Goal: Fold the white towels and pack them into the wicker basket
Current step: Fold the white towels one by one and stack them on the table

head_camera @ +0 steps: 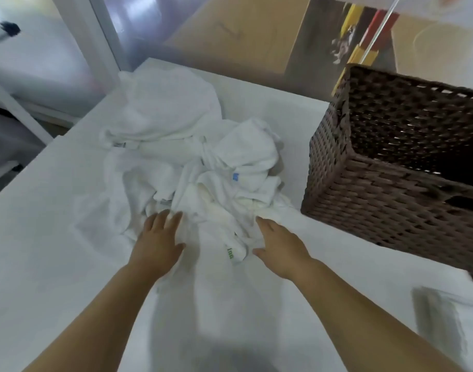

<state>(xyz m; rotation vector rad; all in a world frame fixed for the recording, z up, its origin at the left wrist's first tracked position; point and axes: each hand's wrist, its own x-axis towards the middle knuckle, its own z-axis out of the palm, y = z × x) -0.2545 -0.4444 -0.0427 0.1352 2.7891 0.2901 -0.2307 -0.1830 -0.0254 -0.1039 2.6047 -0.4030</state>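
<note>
A heap of crumpled white towels [181, 157] lies in the middle of the white table [42, 251]. One towel in it carries a small blue tag, another a green-lettered label near me. My left hand [157, 240] lies on the heap's near edge with its fingers straight. My right hand [279, 247] reaches into the heap from the right; its fingertips are sunk in the cloth and I cannot see whether they grip it. The dark brown wicker basket [391, 189] stands at the right, its inside dark and seemingly holding nothing.
A flat folded white cloth [444, 315] lies at the table's near right. Behind the table are a cardboard box [256, 33] and a white frame post [95, 33]. The table's left edge drops to the floor.
</note>
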